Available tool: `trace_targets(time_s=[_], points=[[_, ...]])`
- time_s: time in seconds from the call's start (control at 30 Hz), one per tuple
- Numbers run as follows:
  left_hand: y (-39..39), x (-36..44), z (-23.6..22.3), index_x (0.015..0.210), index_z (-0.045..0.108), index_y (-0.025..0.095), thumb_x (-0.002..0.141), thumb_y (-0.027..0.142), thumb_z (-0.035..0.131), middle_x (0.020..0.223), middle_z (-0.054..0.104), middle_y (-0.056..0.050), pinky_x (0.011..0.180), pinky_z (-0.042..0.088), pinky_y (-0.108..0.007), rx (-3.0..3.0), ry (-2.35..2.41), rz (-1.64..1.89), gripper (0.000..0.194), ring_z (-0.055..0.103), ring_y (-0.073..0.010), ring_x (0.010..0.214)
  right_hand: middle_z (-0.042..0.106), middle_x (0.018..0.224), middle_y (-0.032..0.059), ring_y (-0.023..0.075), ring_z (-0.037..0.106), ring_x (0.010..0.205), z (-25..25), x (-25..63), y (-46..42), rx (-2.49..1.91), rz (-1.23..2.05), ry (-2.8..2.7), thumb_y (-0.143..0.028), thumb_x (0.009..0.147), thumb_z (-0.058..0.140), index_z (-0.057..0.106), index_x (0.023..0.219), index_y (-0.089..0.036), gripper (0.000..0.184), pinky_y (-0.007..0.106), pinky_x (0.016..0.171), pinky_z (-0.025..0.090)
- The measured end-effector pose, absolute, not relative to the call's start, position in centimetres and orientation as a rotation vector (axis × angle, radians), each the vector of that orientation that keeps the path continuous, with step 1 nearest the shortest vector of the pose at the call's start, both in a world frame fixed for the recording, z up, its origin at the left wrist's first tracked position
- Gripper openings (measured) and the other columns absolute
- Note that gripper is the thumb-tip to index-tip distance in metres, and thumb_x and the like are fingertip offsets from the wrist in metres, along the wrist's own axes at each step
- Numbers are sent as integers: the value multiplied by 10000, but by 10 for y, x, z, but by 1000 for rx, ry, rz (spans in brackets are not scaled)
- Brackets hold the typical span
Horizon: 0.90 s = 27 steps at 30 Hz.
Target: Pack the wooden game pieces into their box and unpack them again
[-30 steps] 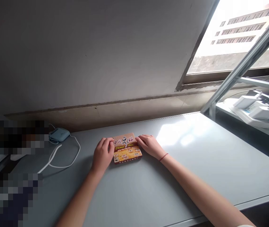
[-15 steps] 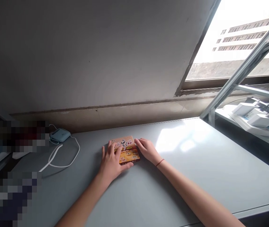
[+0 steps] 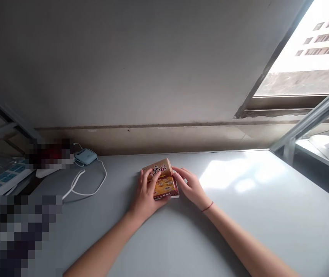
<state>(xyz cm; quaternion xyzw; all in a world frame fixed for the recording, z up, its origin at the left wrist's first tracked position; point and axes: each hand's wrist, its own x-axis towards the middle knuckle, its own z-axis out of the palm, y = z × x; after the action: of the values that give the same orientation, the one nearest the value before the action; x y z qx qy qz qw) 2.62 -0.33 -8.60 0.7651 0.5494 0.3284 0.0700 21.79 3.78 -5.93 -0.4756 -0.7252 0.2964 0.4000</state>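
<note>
A small cardboard Chinese chess box (image 3: 165,184), brown and orange with dark lettering and pictures of round pieces, lies between my hands on the grey table. My left hand (image 3: 148,192) lies over its left part, fingers across the printed top and thumb along the near edge, holding it. At the right side, my right hand (image 3: 189,184) has thumb and fingers closed against the box's edge. That edge looks lifted a little, so the box is tilted. The fingertips of my right hand are partly hidden behind the side.
To the left on the grey table (image 3: 216,238) are a light-blue device (image 3: 86,156) and a looped white cable (image 3: 102,181). A power strip (image 3: 4,179) lies beyond the left edge. Metal frame bars (image 3: 311,119) and a white shelf stand at right. A wall runs along the back.
The chess box has turned slightly and its right side has come up. My right fingers have moved round that edge. The whole view has shifted, with things appearing further right.
</note>
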Motion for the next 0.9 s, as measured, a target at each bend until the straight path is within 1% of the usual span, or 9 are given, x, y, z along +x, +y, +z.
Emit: trace_targets(time_s=[0.1, 0.2, 0.3, 0.43, 0.53, 0.63, 0.73, 0.8, 0.9], points=[[-3, 27, -76, 1427, 262, 282, 844, 395, 600, 1390, 392, -142, 1035, 425, -483, 2182, 1625, 1200, 683, 398, -318, 1314, 682, 1005, 82, 191, 623, 824, -59, 217, 37, -1183, 766, -1838, -466, 953, 372, 648, 1139, -215, 417, 276, 709, 485], [-2, 24, -65, 1437, 229, 253, 897, 372, 515, 1374, 408, -151, 1017, 444, -453, 2093, 1700, 1378, 622, 442, -284, 1276, 695, 922, 73, 166, 606, 685, -65, 218, 40, -1317, 713, -1863, -470, 935, 401, 626, 1138, -196, 409, 266, 630, 468], [0, 21, -55, 1415, 276, 260, 922, 305, 480, 1416, 345, -143, 1013, 447, -452, 2168, 1717, 1569, 536, 409, -283, 1305, 689, 789, 55, 165, 596, 624, -70, 220, 44, -1421, 650, -1955, -449, 933, 394, 622, 1116, -168, 406, 261, 591, 436], [-5, 12, -41, 1336, 397, 275, 929, 215, 460, 1423, 322, -125, 967, 482, -408, 2246, 1735, 1683, 415, 441, -268, 1278, 707, 816, 61, 189, 641, 729, -70, 221, 46, -1436, 617, -2025, -386, 941, 372, 641, 1086, -181, 367, 259, 627, 430], [-15, 1, -35, 1258, 486, 255, 918, 198, 466, 1407, 337, -126, 910, 508, -372, 2195, 1890, 1613, 345, 514, -252, 1192, 720, 876, 69, 196, 653, 779, -70, 221, 46, -1438, 604, -2027, -350, 939, 374, 657, 1065, -192, 348, 256, 645, 432], [-27, -14, -35, 1230, 524, 245, 900, 150, 464, 1454, 273, -132, 897, 506, -370, 2243, 1992, 1545, 347, 558, -237, 1125, 724, 883, 67, 192, 654, 768, -72, 221, 47, -1443, 609, -2027, -330, 931, 386, 654, 1087, -189, 341, 251, 644, 428], [-36, -28, -37, 1218, 567, 250, 854, 129, 526, 1455, 305, -130, 1052, 358, -521, 2373, 2244, 1424, 386, 394, -347, 1305, 726, 872, 62, 189, 652, 755, -72, 221, 48, -1452, 608, -2031, -307, 917, 388, 657, 1090, -185, 342, 251, 637, 420], [-37, -33, -40, 1195, 598, 254, 848, 131, 532, 1411, 403, -128, 1081, 281, -577, 2476, 2336, 1214, 374, 346, -377, 1336, 722, 829, 55, 188, 645, 725, -71, 222, 49, -1458, 616, -2041, -305, 910, 389, 659, 1097, -177, 354, 254, 623, 413], [-29, -31, -45, 1151, 625, 217, 898, 148, 423, 1248, 582, -116, 985, 432, -459, 2508, 2158, 837, 331, 570, -294, 1129, 710, 759, 44, 184, 631, 678, -69, 223, 48, -1457, 649, -2059, -321, 904, 387, 658, 1122, -168, 380, 255, 605, 405]])
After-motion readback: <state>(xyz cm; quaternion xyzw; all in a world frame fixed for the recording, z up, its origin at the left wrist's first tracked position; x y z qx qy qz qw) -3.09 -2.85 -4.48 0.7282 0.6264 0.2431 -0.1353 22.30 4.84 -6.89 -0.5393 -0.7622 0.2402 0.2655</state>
